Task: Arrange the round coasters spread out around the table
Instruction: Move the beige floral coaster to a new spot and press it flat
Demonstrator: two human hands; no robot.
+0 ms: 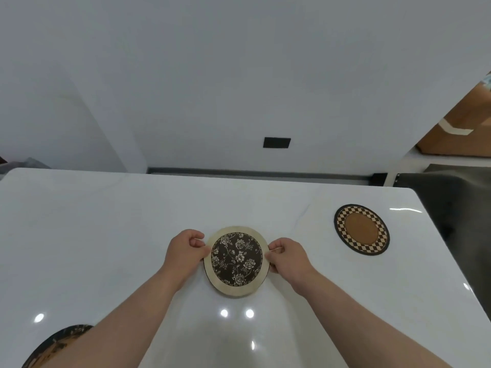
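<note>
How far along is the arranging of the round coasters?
Nothing looks finished. The left hand and right hand grip the floral coaster by its edges. Left to do: the checkered coaster at the right and a dark patterned coaster at the near left.

No text, label, brand, number or sign can be read anywhere here.

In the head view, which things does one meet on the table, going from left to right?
From the left: dark patterned coaster, partly hidden by the forearm → left hand → floral coaster → right hand → checkered coaster.
</note>
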